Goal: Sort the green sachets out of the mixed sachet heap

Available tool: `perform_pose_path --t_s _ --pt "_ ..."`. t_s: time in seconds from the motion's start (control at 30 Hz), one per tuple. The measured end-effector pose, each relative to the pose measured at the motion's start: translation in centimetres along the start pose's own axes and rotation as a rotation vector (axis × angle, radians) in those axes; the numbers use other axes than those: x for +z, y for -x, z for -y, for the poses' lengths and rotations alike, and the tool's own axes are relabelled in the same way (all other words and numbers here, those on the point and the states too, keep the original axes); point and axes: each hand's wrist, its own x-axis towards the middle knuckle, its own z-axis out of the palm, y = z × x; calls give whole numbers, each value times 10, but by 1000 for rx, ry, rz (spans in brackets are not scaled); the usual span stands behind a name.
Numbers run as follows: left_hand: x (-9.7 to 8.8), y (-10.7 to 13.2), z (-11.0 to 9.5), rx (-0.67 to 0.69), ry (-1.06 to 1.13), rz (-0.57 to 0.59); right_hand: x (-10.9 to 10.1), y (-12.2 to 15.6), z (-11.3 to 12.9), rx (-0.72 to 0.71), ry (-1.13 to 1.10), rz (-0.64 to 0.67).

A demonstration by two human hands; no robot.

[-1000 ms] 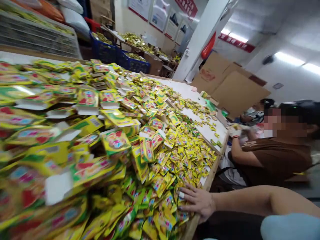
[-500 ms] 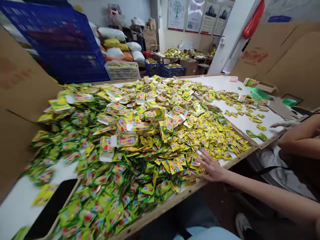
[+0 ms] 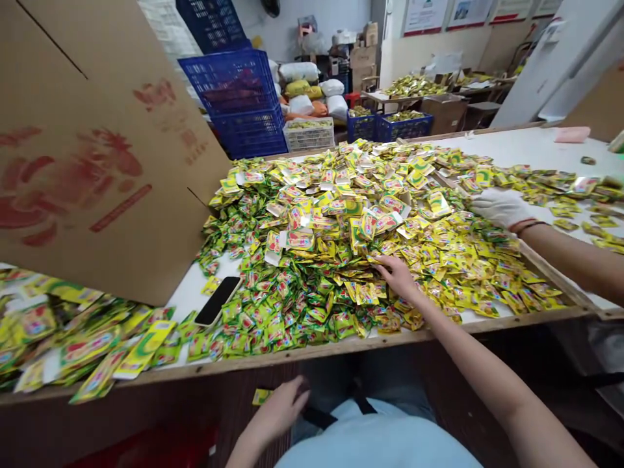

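My right hand reaches into the heap of small yellow and green candy packets. Its thumb and fingers close on the edge of a yellow packet, partly hidden by the fingertips. Below the table's front edge, close to my body, hangs my left hand. Slightly blurred, its fingers are loosely bent and apart, with nothing visible in them. Flattened and open small printed boxes lie on top of the heap, left of my right hand. Green packets cover the nearer left part.
A phone lies at the heap's left, beside a large cardboard carton. A co-worker's white-gloved hand rests at the heap's right edge, by a wooden divider. Blue crates stand behind the table. One packet lies below table height.
The view has swung left. My right hand has gone from lying spread near the front edge to deeper in the heap. My left hand and the co-worker's gloved hand on the heap have come into view.
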Motion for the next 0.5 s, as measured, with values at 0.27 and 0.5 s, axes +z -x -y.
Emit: perform_pose_path --t_s 0.27,0.5 --pt "-88 -39 -72 378 220 -742 -8 8 6 96 -173 -42" --pt "-115 -100 -72 292 175 -759 -31 33 33 373 -380 -267"
